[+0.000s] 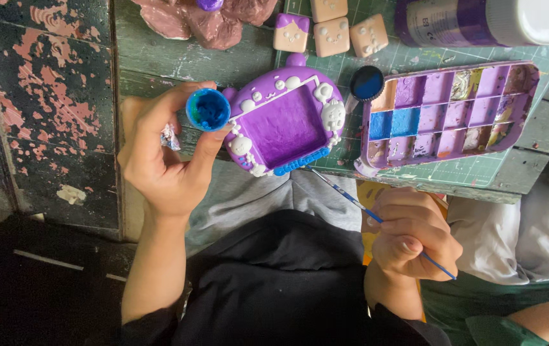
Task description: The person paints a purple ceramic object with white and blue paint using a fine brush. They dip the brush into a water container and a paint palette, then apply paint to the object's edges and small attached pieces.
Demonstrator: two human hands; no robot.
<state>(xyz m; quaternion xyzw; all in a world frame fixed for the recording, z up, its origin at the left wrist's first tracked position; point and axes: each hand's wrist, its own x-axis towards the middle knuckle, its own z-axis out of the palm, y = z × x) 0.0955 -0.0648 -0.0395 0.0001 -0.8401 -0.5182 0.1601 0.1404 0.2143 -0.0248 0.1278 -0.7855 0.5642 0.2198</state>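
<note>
Right now the left hand (pixel 162 157) is pinching a small open pot of blue paint (pixel 208 109) between thumb and fingertips, its mouth facing the camera, and the pot is sitting just beside the purple plaster tray (pixel 285 122), at about nine o'clock from it. That tray (a rounded frame with white bumps and a blue strip along its lower edge) is resting on the edge of the green cutting mat (pixel 415 61), and its painted hollow is facing up.

The right hand (pixel 410 234) is curling closed around a thin blue-handled paintbrush (pixel 377 219), fingers folded over the shaft, and the bristle end is pointing toward ten o'clock, reaching the tray's lower rim near the blue strip. Whether the tip is actually touching the rim is hard to tell.

At three o'clock from the tray a purple paint palette (pixel 531 77) is lying on the mat, two of its wells filled with blue, and a round dark-blue lid (pixel 367 83) is sitting between tray and palette. Three small beige square pieces (pixel 332 35) are lying at twelve o'clock.
</note>
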